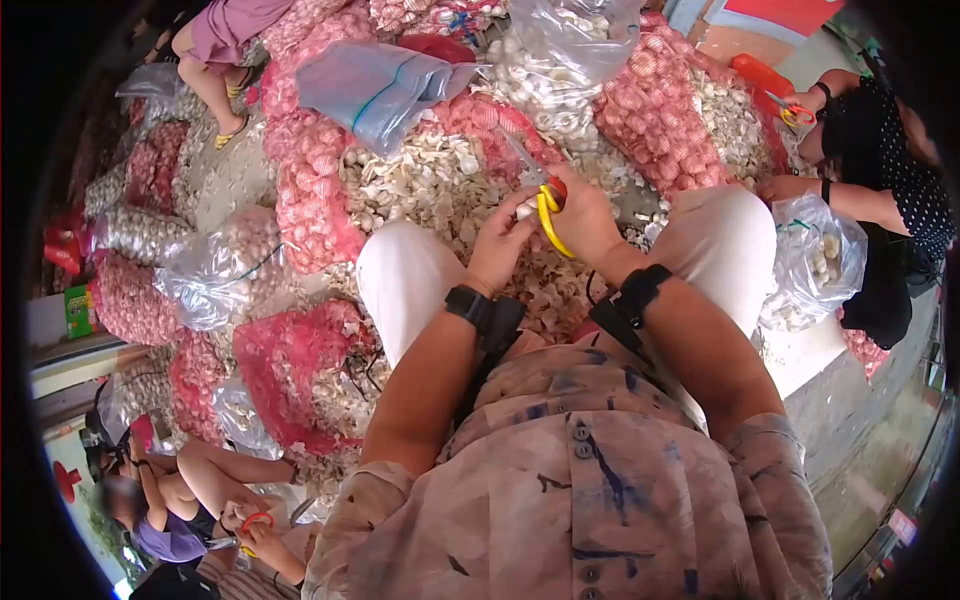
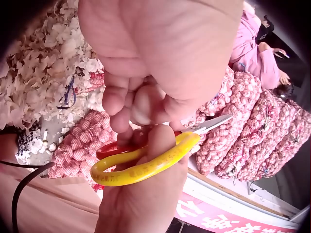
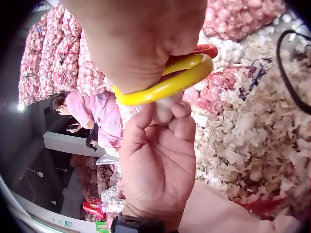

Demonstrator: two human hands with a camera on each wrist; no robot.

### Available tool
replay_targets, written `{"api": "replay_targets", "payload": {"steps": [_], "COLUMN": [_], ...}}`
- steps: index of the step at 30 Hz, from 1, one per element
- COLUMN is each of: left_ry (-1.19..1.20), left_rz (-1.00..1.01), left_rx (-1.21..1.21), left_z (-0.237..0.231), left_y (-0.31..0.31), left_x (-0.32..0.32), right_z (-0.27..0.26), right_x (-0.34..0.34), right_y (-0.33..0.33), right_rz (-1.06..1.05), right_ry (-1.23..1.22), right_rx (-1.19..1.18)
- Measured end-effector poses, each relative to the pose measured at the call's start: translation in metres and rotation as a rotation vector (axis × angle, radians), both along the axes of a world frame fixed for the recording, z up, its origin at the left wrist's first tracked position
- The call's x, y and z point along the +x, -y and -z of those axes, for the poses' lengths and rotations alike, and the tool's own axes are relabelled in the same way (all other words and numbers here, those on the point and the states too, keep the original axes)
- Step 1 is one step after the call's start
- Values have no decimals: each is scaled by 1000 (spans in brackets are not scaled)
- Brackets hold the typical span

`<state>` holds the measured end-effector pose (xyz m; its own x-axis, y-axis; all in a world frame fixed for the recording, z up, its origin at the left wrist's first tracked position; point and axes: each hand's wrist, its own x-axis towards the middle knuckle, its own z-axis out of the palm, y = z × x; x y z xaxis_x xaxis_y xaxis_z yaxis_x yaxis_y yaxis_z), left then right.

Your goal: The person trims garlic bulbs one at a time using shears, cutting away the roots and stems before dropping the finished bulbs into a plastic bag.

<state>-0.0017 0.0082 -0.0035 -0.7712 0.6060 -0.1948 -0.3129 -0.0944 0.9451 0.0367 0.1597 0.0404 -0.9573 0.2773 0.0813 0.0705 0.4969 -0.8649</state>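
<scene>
A whitish garlic bulb (image 1: 526, 207) is pinched in the fingers of my left hand (image 1: 497, 245); in the left wrist view the bulb (image 2: 147, 104) lies partly hidden among the fingertips. My right hand (image 1: 588, 222) grips scissors with a yellow handle (image 1: 547, 212) and a red one. Their metal blades (image 2: 212, 124) point away from the palm in the left wrist view and look parted only slightly, if at all. Both hands meet over the bulb, the right fingers touching it or close beside it. The right wrist view shows the yellow handle loop (image 3: 170, 87) above the left hand (image 3: 159, 162).
Loose peelings (image 1: 420, 180) pile between and beyond the knees. Red net sacks of garlic (image 1: 660, 110) and a clear plastic bag (image 1: 375, 90) lie ahead. People with scissors sit at right (image 1: 850, 190) and lower left (image 1: 165, 530).
</scene>
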Motion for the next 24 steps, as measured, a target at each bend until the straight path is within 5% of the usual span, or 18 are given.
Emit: {"api": "replay_targets", "payload": {"steps": [5, 11, 17, 19, 24], "left_ry": [207, 386, 308, 151, 288], "left_rz": [-9, -47, -60, -61, -8], "left_rx": [151, 465, 441, 367, 405], "left_z": [-6, 1, 0, 2, 5], "left_y": [4, 8, 5, 2, 6], "left_x": [-1, -11, -11, -6, -7], "right_z": [13, 28, 4, 11, 28], "right_x": [-9, -8, -3, -4, -8], "right_y": [-20, -29, -8, -10, -18], "right_rz": [268, 200, 1, 0, -9], "right_ry": [-26, -14, -68, -32, 11], "right_rx": [11, -105, -652, -659, -574]}}
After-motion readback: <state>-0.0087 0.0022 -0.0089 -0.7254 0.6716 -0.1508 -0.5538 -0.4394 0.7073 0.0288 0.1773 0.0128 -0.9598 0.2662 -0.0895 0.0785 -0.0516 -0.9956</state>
